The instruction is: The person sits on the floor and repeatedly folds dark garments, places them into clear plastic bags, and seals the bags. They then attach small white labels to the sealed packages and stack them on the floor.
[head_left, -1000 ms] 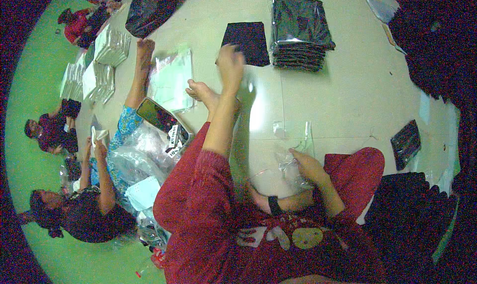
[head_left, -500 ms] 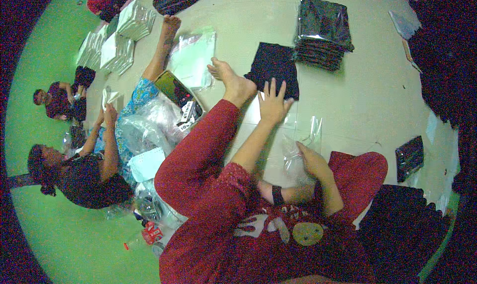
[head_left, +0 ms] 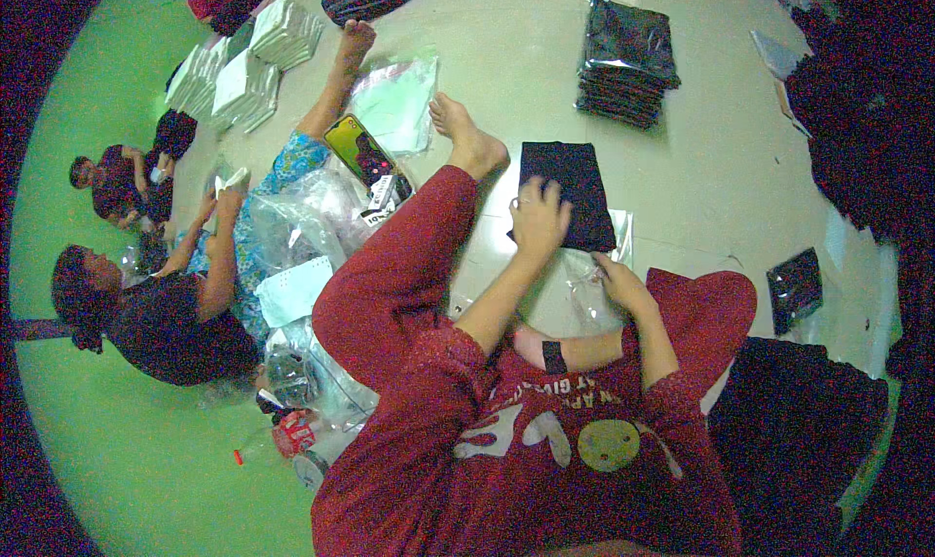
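A folded black garment (head_left: 580,189) lies flat on the floor in front of me. My left hand (head_left: 541,216) rests on its left side, fingers apart and slightly bent. A clear plastic bag (head_left: 582,296) lies between my arms, its far part reaching to the garment's near edge, where I cannot tell whether the two overlap. My right hand (head_left: 623,286) pinches the bag near its right side, thumb and fingers closed on the film.
Beyond the garment stands a stack of bagged black garments (head_left: 626,60). Another black packet (head_left: 794,289) and a dark cloth pile (head_left: 794,440) are at right. At left, a phone (head_left: 365,153), loose plastic bags (head_left: 302,216) and a seated co-worker (head_left: 166,314); white stacks (head_left: 243,90) stand farther off.
The black garment has come nearer to me and to the right, with my left hand on it. My right hand has shifted slightly away from me with the bag.
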Demonstrator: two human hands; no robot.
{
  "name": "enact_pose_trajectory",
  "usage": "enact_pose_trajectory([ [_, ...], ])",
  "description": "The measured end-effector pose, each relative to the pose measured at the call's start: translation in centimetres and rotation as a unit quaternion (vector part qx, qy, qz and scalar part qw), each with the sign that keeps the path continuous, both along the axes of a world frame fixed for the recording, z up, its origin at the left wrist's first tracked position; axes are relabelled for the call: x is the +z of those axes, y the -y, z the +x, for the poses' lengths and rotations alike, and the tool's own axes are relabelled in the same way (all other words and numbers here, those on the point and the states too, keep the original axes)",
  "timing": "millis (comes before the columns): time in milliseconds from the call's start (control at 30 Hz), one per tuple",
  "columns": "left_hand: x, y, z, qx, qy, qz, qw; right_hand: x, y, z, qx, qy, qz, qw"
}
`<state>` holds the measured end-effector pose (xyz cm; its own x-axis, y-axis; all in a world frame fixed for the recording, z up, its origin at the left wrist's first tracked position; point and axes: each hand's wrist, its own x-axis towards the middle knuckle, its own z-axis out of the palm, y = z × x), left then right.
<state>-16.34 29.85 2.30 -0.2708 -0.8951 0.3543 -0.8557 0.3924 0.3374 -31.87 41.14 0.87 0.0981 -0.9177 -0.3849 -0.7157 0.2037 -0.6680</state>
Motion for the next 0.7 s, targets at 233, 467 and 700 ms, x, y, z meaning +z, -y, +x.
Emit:
enact_pose_trajectory([
  [233, -1.6, 5.0, 2.6, 0.123, -0.04, 0.314, 0.941, 0.6, 0.2, 0.2, 0.0, -0.014, 0.013, 1.0],
  [467, -3.9, 6.0, 2.7, 0.021, -0.254, 0.271, 0.928, 0.1, -0.1, 0.1, 0.003, -0.024, 0.001, 1.0],
  [700, -1.3, 5.4, 2.8, -0.02, -0.449, 0.522, 0.724, -0.3, 0.2, 0.2, 0.014, -0.048, -0.01, 0.999],
])
